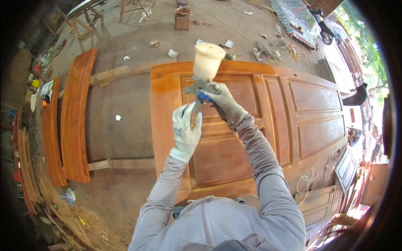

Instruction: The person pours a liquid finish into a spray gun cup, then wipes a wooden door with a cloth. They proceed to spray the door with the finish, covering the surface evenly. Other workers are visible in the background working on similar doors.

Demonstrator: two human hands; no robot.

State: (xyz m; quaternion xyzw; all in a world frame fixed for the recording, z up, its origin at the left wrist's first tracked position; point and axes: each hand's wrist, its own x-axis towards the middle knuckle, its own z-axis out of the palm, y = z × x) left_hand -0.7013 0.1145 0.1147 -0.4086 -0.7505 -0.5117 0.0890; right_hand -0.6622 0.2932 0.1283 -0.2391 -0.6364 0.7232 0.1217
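Observation:
A metal spray gun [202, 86] with a cream-coloured cup [208, 62] on top is held up in front of me, above a varnished wooden panel door [224, 161]. My right hand [228, 103], in a pale glove, is closed around the gun's handle, by a blue part. From the left, my left hand [186, 130], in a white glove with blue print, has its fingers bent at the underside of the gun, around a narrow grey part. What exactly those fingers grip is partly hidden. The door lies flat, its raised panels facing up.
To the left, two reddish-brown boards [78, 119] lie across wooden support rails [125, 163]. A brick-like block [182, 22] bearing a bowl stands beyond the door. Cables and scraps [272, 52] litter the floor at the far right. Another panel door [320, 201] lies at the lower right.

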